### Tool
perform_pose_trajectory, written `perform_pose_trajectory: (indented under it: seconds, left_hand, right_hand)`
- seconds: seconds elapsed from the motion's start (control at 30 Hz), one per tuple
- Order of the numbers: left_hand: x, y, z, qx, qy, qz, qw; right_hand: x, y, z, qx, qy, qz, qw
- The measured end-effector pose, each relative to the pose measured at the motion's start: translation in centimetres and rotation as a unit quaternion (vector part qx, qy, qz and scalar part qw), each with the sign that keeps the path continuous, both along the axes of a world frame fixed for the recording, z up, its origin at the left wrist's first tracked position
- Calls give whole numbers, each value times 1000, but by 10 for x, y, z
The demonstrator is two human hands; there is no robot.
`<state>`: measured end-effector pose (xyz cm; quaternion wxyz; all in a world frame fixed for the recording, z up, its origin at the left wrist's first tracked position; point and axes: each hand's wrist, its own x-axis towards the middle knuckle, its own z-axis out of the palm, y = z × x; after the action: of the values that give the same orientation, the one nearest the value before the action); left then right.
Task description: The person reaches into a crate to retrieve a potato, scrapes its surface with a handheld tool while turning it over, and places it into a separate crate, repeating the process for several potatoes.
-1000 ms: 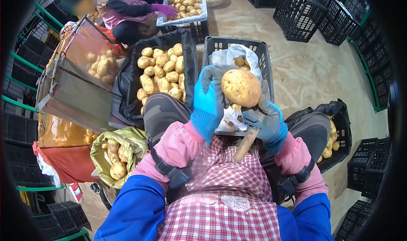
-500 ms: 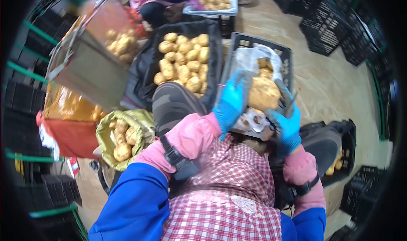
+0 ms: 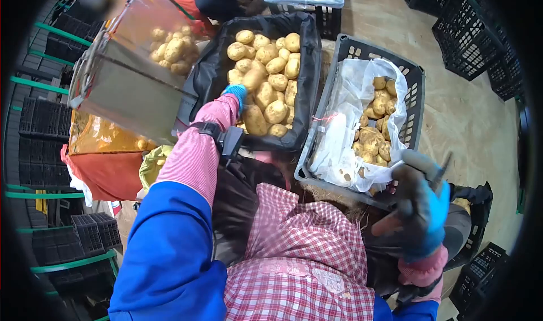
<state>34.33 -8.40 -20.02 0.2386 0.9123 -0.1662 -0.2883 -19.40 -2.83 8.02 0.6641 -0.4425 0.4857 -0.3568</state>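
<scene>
My left hand [image 3: 236,94], in a blue glove, reaches over a black-lined crate [image 3: 195,89] full of potatoes. A motion-blurred potato [image 3: 253,79] lies right at it, covering most of the fingers; the hand appears to hold it. My right hand [image 3: 421,202], in a blue and dark grey glove, is raised near my right knee with its fingers curled around a thin dark blade-like tool [image 3: 447,165]. Left of that hand stands a dark crate [image 3: 416,100] with a white plastic liner [image 3: 334,146]; smaller, dirtier potatoes [image 3: 374,143] lie in it.
A wire-framed holder [image 3: 127,95] with potatoes behind it stands on the left, above a red cloth [image 3: 107,174] and a green sack [image 3: 153,165]. At the back, a person sits near a white-lined potato crate [image 3: 305,1]. Black crates [image 3: 466,33] line the right side.
The large potato held between both hands has gone left with my left hand to the black-lined crate. My right hand has drawn back toward my right knee. The view has shifted.
</scene>
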Motion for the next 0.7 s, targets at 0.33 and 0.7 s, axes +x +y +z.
perform_pose_trajectory:
  seconds: [0.33, 0.7]
  left_hand:
    - [-22, -11, 11, 52, -472, -480, 737]
    - [-11, -8, 8, 80, -473, -152, 864]
  right_hand:
    - [-107, -46, 3, -59, -98, -176, 978]
    - [-191, -34, -3, 23, -440, -3, 897]
